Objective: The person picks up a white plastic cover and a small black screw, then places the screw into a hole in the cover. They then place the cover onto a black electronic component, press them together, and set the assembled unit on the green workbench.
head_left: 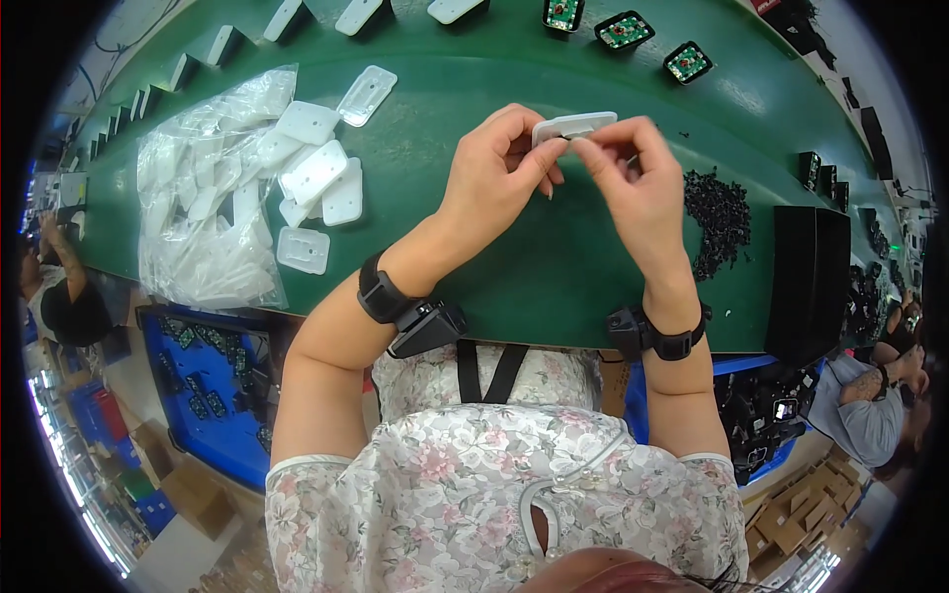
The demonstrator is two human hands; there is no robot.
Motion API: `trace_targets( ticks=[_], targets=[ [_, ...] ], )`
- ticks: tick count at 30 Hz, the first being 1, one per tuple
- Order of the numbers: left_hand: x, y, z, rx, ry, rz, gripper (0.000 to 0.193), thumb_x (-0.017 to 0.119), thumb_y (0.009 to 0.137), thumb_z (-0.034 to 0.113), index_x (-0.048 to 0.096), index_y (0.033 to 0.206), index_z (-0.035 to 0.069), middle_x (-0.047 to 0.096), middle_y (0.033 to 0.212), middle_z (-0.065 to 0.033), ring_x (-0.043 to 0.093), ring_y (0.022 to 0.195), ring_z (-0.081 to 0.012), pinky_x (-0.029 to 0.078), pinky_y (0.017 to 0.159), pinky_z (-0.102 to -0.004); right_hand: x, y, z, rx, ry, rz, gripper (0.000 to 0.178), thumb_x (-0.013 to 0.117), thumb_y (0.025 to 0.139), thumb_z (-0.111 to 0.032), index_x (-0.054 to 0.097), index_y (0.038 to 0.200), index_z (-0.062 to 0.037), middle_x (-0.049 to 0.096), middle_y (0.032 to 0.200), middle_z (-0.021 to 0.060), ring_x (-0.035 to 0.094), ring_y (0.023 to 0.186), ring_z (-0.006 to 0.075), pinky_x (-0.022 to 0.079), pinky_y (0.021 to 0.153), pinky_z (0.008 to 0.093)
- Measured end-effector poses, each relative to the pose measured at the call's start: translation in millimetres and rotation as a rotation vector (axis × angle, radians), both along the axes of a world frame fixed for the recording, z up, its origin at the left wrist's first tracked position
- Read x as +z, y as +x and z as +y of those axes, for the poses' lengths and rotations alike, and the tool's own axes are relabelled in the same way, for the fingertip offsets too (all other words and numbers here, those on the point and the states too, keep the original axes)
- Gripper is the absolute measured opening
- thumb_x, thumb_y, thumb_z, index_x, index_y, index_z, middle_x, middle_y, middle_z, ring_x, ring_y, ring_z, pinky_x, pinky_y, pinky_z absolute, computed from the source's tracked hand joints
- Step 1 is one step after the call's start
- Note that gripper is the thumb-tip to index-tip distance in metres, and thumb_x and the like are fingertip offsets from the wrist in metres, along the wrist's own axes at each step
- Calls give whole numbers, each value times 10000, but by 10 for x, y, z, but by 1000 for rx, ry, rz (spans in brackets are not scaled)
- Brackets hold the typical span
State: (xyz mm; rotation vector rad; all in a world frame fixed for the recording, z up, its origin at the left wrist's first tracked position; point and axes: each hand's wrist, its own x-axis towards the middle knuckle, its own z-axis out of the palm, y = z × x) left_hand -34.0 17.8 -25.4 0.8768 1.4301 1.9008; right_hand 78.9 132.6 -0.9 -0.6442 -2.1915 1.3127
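A white plastic cover (576, 125) is tilted up above the green table, with my left hand (504, 158) closed around its left end. At the cover's near edge, the thumb and fingers of my right hand (633, 178) are pinched on a small black piece (566, 138), mostly hidden by the fingertips. Both thumbs almost meet there. A heap of small black pieces (716, 215) lies just right of my right hand. To the left of my left hand are several loose white covers (318, 170), some stacked, some with their hollow side up.
A clear plastic bag (203, 203) of white covers lies at the left. Black housings with green circuit boards (625, 32) stand along the far side, near white-topped units (358, 15). A black box (809, 282) stands at the right edge. Blue bins (198, 425) sit below; co-workers (858, 395) are at both sides.
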Motion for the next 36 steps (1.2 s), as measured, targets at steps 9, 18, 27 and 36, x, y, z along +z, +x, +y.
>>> trace_targets(
  ticks=[9, 18, 27, 36],
  targets=[
    [20, -12, -26, -92, -57, -3, 108, 576, 896, 70, 566, 949, -23, 595, 770, -53, 587, 656, -104, 466, 553, -214, 63, 18, 111, 70, 98, 12, 231, 742, 749, -108, 603, 917, -32, 514, 795, -49, 379, 657, 20, 280, 521, 155],
    [145, -116, -59, -195, -156, -71, 136, 561, 895, 58, 547, 969, -55, 600, 787, -72, 586, 631, -110, 470, 546, -210, 119, -13, 149, 113, -87, -77, 202, 730, 778, -129, 555, 813, -33, 532, 683, -36, 432, 560, 14, 319, 484, 157],
    [-50, -601, -72, 319, -253, 189, 80, 539, 878, 45, 573, 891, -26, 628, 707, -83, 587, 570, -119, 456, 477, -265, -84, -751, 388, 89, 208, 19, 240, 680, 830, -201, 590, 970, -27, 566, 795, 9, 516, 669, 82, 422, 560, 225],
    [-227, -540, 31, 427, -373, 718, 94, 629, 804, 100, 597, 884, 61, 520, 906, -124, 577, 735, -326, 481, 633, -412, 200, -1744, 1146, -104, 701, -588, 259, 604, 834, -302, 672, 1043, -165, 670, 962, 102, 629, 929, 274, 493, 793, 372]
  ],
)
